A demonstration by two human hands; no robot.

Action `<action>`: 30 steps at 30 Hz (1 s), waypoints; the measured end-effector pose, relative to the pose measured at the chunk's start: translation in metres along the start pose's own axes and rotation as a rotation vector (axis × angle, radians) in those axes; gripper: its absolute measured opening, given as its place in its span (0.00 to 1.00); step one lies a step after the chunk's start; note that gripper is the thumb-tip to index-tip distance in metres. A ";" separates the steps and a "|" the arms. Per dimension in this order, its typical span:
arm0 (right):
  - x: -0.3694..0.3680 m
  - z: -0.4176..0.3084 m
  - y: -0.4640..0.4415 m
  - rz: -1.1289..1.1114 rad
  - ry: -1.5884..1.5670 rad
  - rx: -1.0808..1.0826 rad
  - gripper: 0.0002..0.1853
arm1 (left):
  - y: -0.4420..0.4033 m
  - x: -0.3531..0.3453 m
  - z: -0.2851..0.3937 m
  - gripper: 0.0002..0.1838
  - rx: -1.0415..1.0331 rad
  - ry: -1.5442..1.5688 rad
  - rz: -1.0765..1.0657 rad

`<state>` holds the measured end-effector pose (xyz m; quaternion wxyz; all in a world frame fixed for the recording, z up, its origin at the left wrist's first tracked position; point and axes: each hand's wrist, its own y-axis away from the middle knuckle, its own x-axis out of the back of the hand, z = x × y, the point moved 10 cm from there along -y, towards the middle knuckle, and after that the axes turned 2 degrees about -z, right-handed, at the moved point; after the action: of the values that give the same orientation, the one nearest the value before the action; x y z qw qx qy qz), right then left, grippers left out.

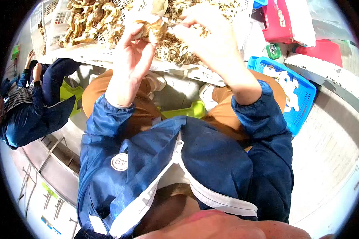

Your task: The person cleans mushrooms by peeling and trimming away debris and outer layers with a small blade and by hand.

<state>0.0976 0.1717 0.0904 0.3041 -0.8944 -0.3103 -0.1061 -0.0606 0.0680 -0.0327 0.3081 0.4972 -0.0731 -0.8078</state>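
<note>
My left hand is closed around a brownish, wrinkled dried mushroom, held up over the white perforated tray. To its right, my right hand hovers above the tray with its fingertips drawn together near the mushroom. Strong glare washes out this hand, and what it pinches, if anything, cannot be made out. Small dried pieces lie in the tray below both hands. Larger dried mushrooms are heaped on the left side of the tray.
A blue basket with pale pieces stands at my right, near a small green container and a red bin. Another person in a dark blue jacket sits at the left. A lime-green stool shows between my legs.
</note>
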 end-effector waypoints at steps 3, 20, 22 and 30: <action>-0.028 0.006 0.011 -0.118 -0.037 -0.125 0.08 | 0.000 0.002 -0.014 0.14 0.187 0.126 -0.151; -0.013 0.009 -0.001 0.074 0.087 -0.006 0.07 | 0.027 -0.032 -0.008 0.23 -0.107 -0.275 -0.078; -0.012 0.013 0.000 0.080 0.042 -0.041 0.07 | 0.025 -0.033 -0.009 0.23 -0.107 -0.290 -0.078; -0.009 0.019 0.002 0.023 0.078 -0.181 0.07 | 0.021 -0.028 -0.007 0.20 -0.113 -0.353 -0.049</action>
<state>0.0912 0.1779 0.0707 0.2353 -0.9169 -0.2769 -0.1648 -0.0365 0.0682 -0.0059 0.2982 0.3313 -0.0687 -0.8925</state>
